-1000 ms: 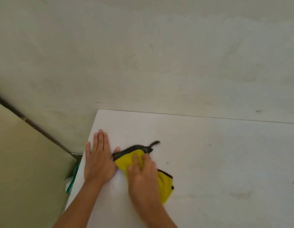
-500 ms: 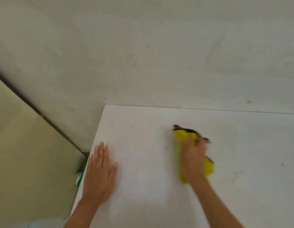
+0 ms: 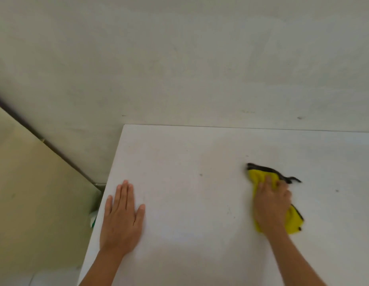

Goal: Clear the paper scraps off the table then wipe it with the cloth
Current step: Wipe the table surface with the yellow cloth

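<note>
The yellow cloth (image 3: pixel 260 178), dark-trimmed, lies bunched on the white table (image 3: pixel 189 162), towards its right side and in from the far edge. Its long axis runs far to near, with the trimmed end pointing at the far edge. The right hand (image 3: pixel 271 205) grips it, fingers curled into the fabric. The left hand (image 3: pixel 121 219) rests flat by the left edge, fingers straight.

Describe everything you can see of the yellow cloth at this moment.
The yellow cloth looks like soft microfibre, edged with dark trim that trails off in a thin strand at its far right. It lies bunched and crumpled on the white table, right of centre. The right hand covers its middle, fingers curled into the fabric and pressing down; yellow shows beyond the fingers and beside the wrist. Nothing else touches it.
</note>
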`<state>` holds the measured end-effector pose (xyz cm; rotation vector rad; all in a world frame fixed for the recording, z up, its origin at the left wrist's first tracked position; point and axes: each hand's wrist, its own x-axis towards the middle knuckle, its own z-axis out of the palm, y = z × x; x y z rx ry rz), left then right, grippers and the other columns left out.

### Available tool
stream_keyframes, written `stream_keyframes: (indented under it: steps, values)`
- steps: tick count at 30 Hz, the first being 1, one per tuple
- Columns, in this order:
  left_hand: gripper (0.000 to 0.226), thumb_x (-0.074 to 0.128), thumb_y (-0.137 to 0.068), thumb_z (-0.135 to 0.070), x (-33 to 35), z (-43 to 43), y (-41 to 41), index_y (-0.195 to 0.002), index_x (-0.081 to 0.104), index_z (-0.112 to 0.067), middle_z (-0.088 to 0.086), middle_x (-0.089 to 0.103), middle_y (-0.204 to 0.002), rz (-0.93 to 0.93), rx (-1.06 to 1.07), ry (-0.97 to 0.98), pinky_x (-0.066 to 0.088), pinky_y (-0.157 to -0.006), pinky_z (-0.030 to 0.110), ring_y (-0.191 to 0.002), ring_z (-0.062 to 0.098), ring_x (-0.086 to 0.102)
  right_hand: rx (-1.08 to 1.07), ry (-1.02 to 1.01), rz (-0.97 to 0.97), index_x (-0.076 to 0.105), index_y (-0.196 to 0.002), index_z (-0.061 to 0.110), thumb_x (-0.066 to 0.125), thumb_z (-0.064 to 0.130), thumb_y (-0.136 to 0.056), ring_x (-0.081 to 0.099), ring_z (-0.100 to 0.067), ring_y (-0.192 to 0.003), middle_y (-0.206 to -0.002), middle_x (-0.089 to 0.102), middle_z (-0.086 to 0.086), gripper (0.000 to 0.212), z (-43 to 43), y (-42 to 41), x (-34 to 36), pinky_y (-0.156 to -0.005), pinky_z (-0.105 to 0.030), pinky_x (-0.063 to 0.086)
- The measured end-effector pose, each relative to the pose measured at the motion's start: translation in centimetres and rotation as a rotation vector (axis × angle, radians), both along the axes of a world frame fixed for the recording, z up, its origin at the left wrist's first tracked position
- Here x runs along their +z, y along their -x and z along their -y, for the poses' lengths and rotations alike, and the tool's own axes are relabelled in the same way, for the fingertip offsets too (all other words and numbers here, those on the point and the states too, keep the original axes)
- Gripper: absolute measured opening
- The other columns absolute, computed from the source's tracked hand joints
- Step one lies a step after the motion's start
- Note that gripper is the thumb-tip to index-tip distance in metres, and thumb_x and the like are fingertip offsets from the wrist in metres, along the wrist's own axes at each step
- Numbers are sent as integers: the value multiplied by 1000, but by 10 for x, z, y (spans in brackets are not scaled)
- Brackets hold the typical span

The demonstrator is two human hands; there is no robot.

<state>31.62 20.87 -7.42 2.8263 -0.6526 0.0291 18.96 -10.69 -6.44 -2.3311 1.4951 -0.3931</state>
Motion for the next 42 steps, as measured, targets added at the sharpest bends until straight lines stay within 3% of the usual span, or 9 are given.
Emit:
stream_keyframes:
  steps: [5, 11, 17, 21, 26, 30, 33, 37, 42]
  values:
    - [68, 17, -88, -44, 0, 1, 1, -143, 18, -3, 7, 20, -153, -11, 7, -17, -10, -112, 24, -140, 15, 16, -123, -94, 233, 52, -116, 6, 47, 30, -96, 53, -36, -109, -118, 57, -20, 32, -28, -39, 18, -95, -36, 37]
    - [66, 19, -86, -40, 0, -1, -2, -142, 28, -5, 6, 24, -152, -28, -18, -8, -11, -112, 21, -139, 9, 8, 838, 199, 0, 67, -111, 20, 39, 38, -86, 67, -21, -89, -112, 69, -4, 42, -202, -77, 16, -73, -25, 53]
    - [70, 11, -87, -47, 1, -1, 2, -144, 11, -8, 0, 11, -154, -20, -9, 56, -15, -112, 19, -141, 10, 6, 315, 196, -153, 67, -111, 7, 44, 25, -85, 62, -46, -80, -110, 63, -31, 39, -40, -55, -4, -67, -50, 53]
    - [78, 4, -88, -56, 8, 8, -10, -142, 25, -3, 7, 26, -151, -16, 16, 116, -16, -108, 12, -137, 12, 13, 20, -8, -64, 55, -111, -11, 34, 8, -92, 51, -51, -96, -114, 48, -40, 34, 30, -54, 11, -78, -57, 48]
    - [78, -1, -82, -48, 7, 42, -73, -144, 16, -3, 9, 16, -154, 42, -37, 106, -22, -106, 16, -141, 15, 2, 340, -7, 73, 42, -130, 8, 41, 22, -97, 49, -31, -115, -129, 48, -14, 36, -68, -136, 32, -93, -35, 39]
    - [64, 12, -91, -38, 6, 55, -100, -131, 47, -2, 14, 50, -136, -54, -78, -1, -12, -111, 18, -130, 28, 43, 876, 133, 61, 66, -112, 20, 35, 35, -88, 64, -25, -91, -114, 66, -7, 42, -156, -188, 26, -76, -30, 52]
    - [62, 20, -89, -37, 0, 54, -101, -138, 36, -3, 9, 36, -146, -6, -39, 25, -7, -110, 21, -137, 20, 29, 762, 168, -38, 72, -100, 20, 33, 38, -81, 67, -24, -82, -104, 71, -6, 47, -111, -200, 11, -66, -30, 55]
    - [66, 14, -89, -41, -3, 55, -99, -144, 20, -6, 6, 20, -153, 39, -41, 49, -7, -112, 23, -141, 14, 10, 325, 187, -168, 45, -133, 6, 22, 23, -97, 44, -44, -115, -137, 42, -26, 46, 2, -182, -6, -96, -50, 36]
    - [64, 15, -90, -39, -4, 55, -98, -145, 17, -7, 6, 18, -154, 37, -33, 61, -7, -112, 25, -142, 17, 11, 127, 114, 2, 57, -104, -13, 25, -1, -86, 50, -46, -99, -108, 51, -36, 38, 18, -178, 16, -82, -45, 42]
